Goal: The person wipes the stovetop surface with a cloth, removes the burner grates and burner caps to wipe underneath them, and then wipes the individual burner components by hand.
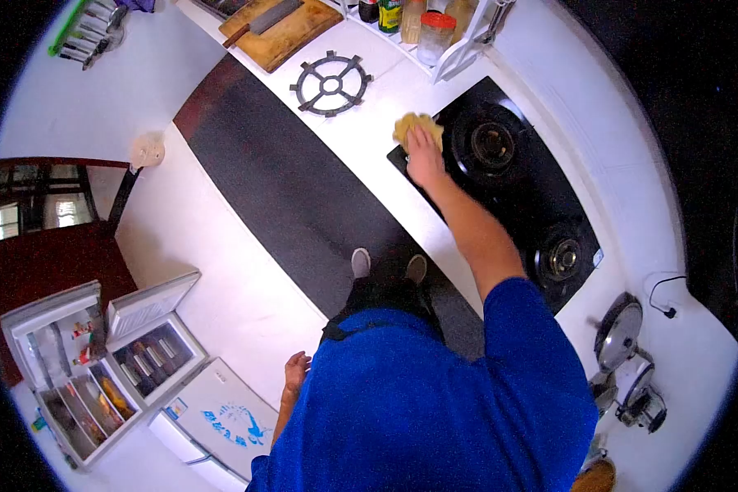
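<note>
My right hand point(425, 157) is closed on a crumpled yellow cloth point(410, 127), pressing it at the front corner of the black gas cooktop point(512, 205), where the glass meets the white counter. The palm side and part of the cloth are hidden beneath the fingers. Low beside my body hangs my left hand point(297, 371), holding nothing, with its fingers loosely apart. A black round pan support point(330, 84) lies on the counter, away from its burner. Both burners point(492, 146) on the cooktop show without a support over them.
A cleaver point(264, 21) rests on a wooden cutting board point(291, 39) along the counter. Jars and bottles stand in a white rack point(459, 57) by the wall. Pots and lids point(619, 332) hang at right. An open fridge point(98, 369) stands behind at left.
</note>
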